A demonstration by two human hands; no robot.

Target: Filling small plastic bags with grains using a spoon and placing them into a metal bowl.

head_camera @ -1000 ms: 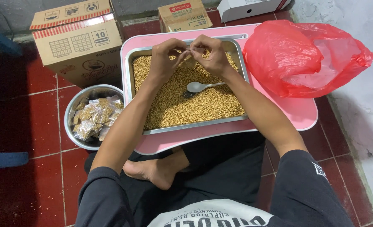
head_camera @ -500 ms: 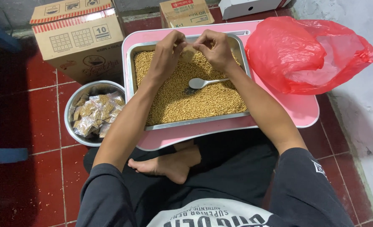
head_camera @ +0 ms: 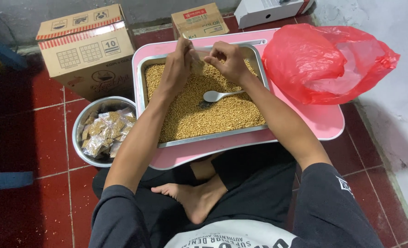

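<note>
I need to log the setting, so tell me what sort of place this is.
Probably a home floor used for small-scale snack packing. A person sits cross-legged on red floor tiles at a low pink table, with a metal tray of golden grains and a steel bowl of filled clear packets alongside.

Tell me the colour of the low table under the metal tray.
Pink: the low table shows best in the head view, around the metal tray.

1. Looks like a home floor used for small-scale food packing: red tiled floor (head_camera: 38,138), bare plastered wall (head_camera: 396,92).
2. Cardboard boxes (head_camera: 87,50) stacked along the wall.
3. Low pink counter (head_camera: 318,121) bearing a grain-filled metal tray (head_camera: 208,138); steel bowl (head_camera: 82,124) full of small sealed packets (head_camera: 105,133).
</note>
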